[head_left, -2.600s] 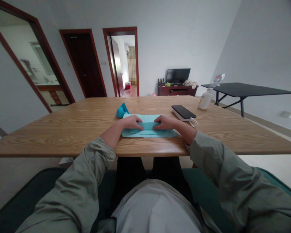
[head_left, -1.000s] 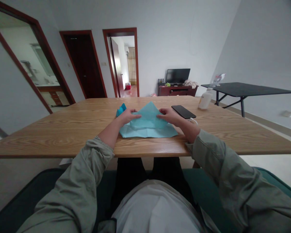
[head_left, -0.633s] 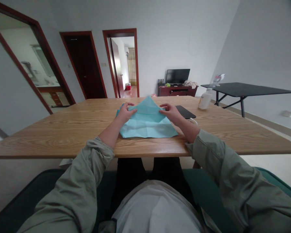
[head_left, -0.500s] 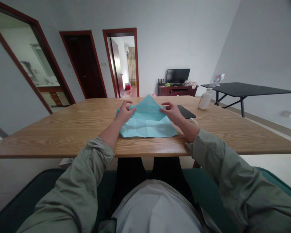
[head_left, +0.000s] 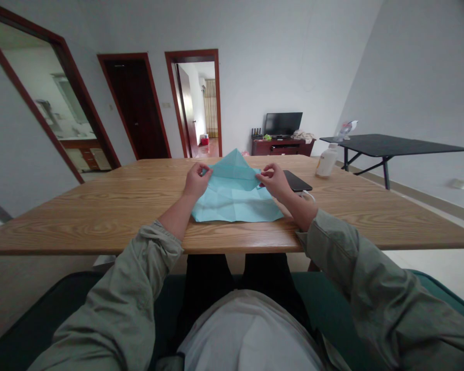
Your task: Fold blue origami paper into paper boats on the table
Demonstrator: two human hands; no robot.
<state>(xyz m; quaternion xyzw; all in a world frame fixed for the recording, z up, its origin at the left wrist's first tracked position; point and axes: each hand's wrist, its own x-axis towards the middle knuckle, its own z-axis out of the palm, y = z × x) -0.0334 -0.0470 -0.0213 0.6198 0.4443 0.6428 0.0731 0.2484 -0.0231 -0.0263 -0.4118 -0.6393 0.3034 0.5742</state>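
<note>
A light blue sheet of paper with crease lines lies near the front edge of the wooden table. Its far part is raised off the table, and a pointed peak stands up in the middle between my hands. My left hand pinches the raised part at its left end between thumb and fingers. At the right end my right hand pinches it in the same way, with the other fingers curled. Whether the blue is one sheet or more, I cannot tell.
A dark flat device with a white cable lies right of my right hand. Farther right stands a translucent white bottle. A black folding table is beyond the right edge; a television stands at the back wall.
The raised paper now shows flatter and more stretched between my hands. My left hand's fingers have drawn closer into a pinch. The view has tilted up slightly.
</note>
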